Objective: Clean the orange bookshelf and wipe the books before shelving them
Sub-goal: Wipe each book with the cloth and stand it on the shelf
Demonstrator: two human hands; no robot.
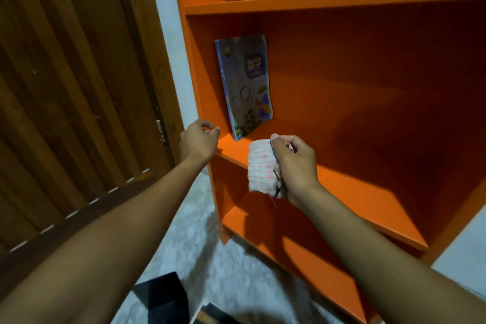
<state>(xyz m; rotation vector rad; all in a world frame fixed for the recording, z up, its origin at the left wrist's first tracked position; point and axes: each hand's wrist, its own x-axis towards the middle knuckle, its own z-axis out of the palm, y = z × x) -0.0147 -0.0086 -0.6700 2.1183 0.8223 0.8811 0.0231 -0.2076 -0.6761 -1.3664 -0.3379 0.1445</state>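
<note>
Furthest left of the tall orange laminate bookshelf (342, 0) stands a brown slatted wooden door (65, 73). Next comes the left hand (198, 141), at the bookshelf's left front edge, its fingers (210, 127) loosely curled and holding nothing. Just right of it, inside the middle compartment, a thin blue paperback textbook with hexagon artwork (244, 84) stands on its bottom edge, long axis nearly upright, tilted back so its top leans toward the left side panel, front cover facing out to the right. Further right, in front of the same shelf board, the right hand (294, 163) grips a folded white cloth with red checks (261, 168), fingers wrapped round it. Judged from here, the slim book has no neighbour to brace it, so a brush from the cloth could slide its foot forward and drop it flat or off the shelf lip.
</note>
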